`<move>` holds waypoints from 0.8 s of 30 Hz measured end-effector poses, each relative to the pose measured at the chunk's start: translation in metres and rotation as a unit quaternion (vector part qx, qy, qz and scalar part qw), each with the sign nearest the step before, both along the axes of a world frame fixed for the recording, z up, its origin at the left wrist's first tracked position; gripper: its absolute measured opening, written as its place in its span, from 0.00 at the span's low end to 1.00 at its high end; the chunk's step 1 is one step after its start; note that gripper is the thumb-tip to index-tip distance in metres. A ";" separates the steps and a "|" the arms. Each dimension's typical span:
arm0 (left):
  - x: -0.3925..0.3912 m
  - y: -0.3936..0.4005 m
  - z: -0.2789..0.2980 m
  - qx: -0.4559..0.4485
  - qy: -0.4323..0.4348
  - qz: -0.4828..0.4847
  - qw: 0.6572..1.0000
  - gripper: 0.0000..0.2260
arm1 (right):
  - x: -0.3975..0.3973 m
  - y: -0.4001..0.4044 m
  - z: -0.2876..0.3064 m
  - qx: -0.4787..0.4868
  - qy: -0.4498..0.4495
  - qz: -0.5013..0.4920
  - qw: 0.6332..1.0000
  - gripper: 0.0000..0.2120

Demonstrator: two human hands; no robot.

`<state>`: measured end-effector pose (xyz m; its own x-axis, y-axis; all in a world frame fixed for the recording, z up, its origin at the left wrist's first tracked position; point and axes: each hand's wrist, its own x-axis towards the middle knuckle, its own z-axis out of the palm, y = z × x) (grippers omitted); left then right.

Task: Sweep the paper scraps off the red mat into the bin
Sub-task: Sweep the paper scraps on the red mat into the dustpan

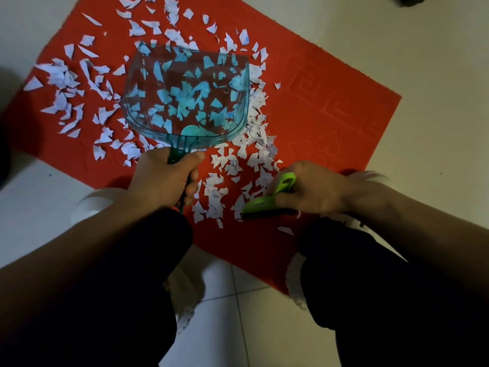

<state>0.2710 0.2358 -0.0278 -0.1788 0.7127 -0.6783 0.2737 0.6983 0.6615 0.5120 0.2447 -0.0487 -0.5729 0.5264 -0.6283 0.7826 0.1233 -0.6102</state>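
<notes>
A red mat lies on the pale tiled floor, strewn with several white paper scraps. My left hand grips the green handle of a clear teal dustpan, held over the middle of the mat with scraps showing through it. My right hand holds a lime-green hand brush with dark bristles, low at the mat's near edge beside a cluster of scraps. No bin is in view.
My dark-clothed knees fill the lower frame, over the mat's near edge. Pale floor tiles surround the mat. A dark object sits at the top right corner, and a dark shape at the left edge.
</notes>
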 end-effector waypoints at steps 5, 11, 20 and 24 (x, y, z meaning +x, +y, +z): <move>0.002 0.001 0.000 0.004 -0.003 0.008 1.000 0.16 | 0.000 -0.004 -0.001 -0.056 0.000 0.022 0.998 0.11; 0.003 0.000 0.000 0.002 0.004 -0.002 1.000 0.16 | 0.004 -0.012 -0.015 -0.059 -0.075 0.090 0.991 0.11; 0.004 0.000 0.001 0.005 0.009 0.002 1.000 0.16 | 0.014 0.009 0.000 0.019 0.032 -0.043 0.998 0.11; 0.005 0.000 0.002 0.004 0.011 0.007 1.000 0.16 | 0.017 -0.001 -0.006 -0.074 -0.031 0.025 0.996 0.09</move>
